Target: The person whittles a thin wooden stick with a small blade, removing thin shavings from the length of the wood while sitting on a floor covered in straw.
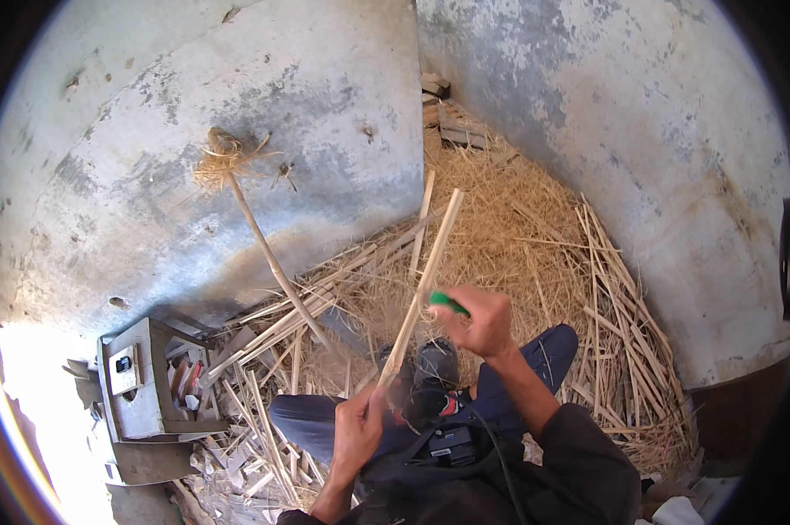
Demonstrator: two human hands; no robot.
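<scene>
My left hand is closed round the lower end of a long, pale bamboo strip. The strip slants up and away from my lap, its far end above the shavings. My right hand, slightly blurred, is wrapped round a tool with a green handle. That handle points at the middle of the strip from its right side; whether it touches cannot be told, and no blade can be made out.
Curly shavings heap up in the corner. Split strips lie piled along the right wall, more at the left. A stick with fibres round its top leans on the left wall. A worn wooden box stands at left.
</scene>
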